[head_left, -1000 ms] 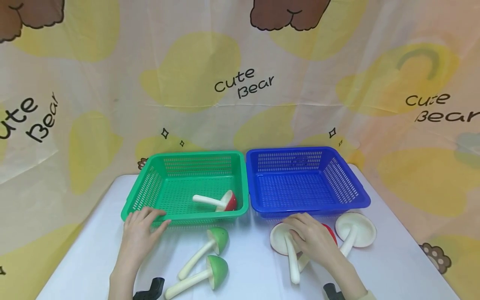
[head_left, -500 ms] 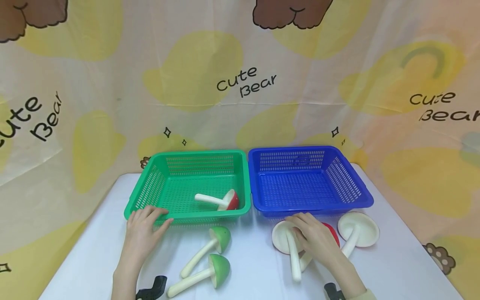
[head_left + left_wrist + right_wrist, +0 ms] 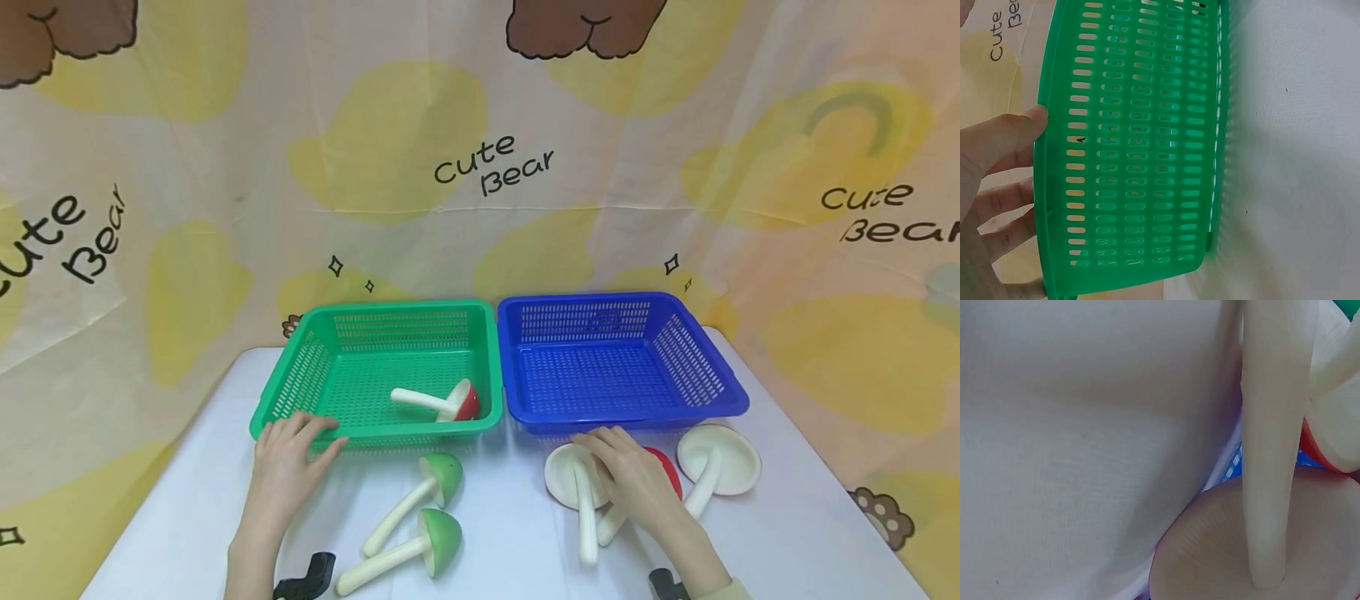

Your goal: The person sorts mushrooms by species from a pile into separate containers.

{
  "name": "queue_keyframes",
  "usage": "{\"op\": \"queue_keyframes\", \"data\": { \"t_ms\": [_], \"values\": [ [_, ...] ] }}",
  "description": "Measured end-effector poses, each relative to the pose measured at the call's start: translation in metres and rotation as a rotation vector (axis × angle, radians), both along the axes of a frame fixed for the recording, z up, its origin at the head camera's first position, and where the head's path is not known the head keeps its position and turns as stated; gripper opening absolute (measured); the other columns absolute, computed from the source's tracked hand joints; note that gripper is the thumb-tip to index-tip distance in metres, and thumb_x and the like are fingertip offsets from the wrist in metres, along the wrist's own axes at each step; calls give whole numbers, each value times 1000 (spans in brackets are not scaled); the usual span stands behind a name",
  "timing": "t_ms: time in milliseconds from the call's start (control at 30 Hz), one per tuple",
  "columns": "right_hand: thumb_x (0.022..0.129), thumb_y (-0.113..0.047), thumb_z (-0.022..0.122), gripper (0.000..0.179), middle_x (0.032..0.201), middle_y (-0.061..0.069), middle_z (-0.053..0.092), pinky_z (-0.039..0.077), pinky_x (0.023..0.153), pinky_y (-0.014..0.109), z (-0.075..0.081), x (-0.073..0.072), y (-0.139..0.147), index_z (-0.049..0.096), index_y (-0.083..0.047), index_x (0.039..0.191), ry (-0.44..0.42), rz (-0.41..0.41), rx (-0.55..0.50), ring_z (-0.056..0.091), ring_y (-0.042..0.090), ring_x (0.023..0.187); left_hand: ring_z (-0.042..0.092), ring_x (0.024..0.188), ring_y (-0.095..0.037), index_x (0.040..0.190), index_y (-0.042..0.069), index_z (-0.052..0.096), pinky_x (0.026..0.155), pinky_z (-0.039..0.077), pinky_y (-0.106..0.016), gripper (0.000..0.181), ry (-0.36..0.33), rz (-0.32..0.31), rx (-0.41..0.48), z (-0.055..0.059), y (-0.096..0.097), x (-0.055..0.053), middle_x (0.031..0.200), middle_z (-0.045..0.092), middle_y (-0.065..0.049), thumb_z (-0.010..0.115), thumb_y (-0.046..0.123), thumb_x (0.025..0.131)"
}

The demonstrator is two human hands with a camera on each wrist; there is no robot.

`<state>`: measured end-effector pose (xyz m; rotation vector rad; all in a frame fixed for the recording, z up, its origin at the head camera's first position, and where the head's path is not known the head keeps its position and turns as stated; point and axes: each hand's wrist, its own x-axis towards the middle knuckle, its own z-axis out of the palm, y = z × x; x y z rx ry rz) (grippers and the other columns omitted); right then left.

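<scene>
My left hand (image 3: 288, 462) grips the front rim of the green basket (image 3: 405, 432); in the left wrist view its thumb lies against the rim, fingers behind it. A red-capped toy mushroom (image 3: 420, 400) lies inside. In front of the blue basket (image 3: 622, 419), my right hand (image 3: 630, 479) pinches the cap edge of a toy mushroom (image 3: 587, 521), pale underside facing up. Another red-capped mushroom (image 3: 664, 468) is partly hidden under this hand. To the right lies a third mushroom (image 3: 718, 458), underside up. The right wrist view shows a mushroom stem (image 3: 1272, 437) close up, the hand out of sight.
Two green-capped toy mushrooms (image 3: 442, 479) lie on the white table (image 3: 517, 533) between the hands. The two baskets stand side by side at the back, against a printed cloth backdrop (image 3: 420, 150). Black wrist mounts (image 3: 307, 577) show at the bottom edge.
The head view has shifted slightly. The stem of the mushroom at my right hand swings a little left, away from the stem beside it. My left hand stays on the rim.
</scene>
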<state>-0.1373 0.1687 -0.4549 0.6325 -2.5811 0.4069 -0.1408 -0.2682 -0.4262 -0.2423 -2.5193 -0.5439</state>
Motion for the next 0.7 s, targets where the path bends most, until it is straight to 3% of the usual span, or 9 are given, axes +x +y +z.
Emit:
{"op": "queue_keyframes", "data": {
  "t_ms": [500,700],
  "values": [
    [71,3,75,41,96,-7,66,51,60,20,13,-1,-3,71,-19,105,62,73,33,57,10,86,54,93,-32,96,9,70,95,34,-56,25,11,-10,8,1,1,1,92,63,-7,81,15,74],
    [69,4,75,41,96,-7,67,52,59,20,24,-1,-3,71,-18,104,88,90,43,58,10,86,54,95,-33,96,9,70,98,32,-62,25,-2,-3,13,1,1,2,92,63,-7,81,15,74]
  ]
}}
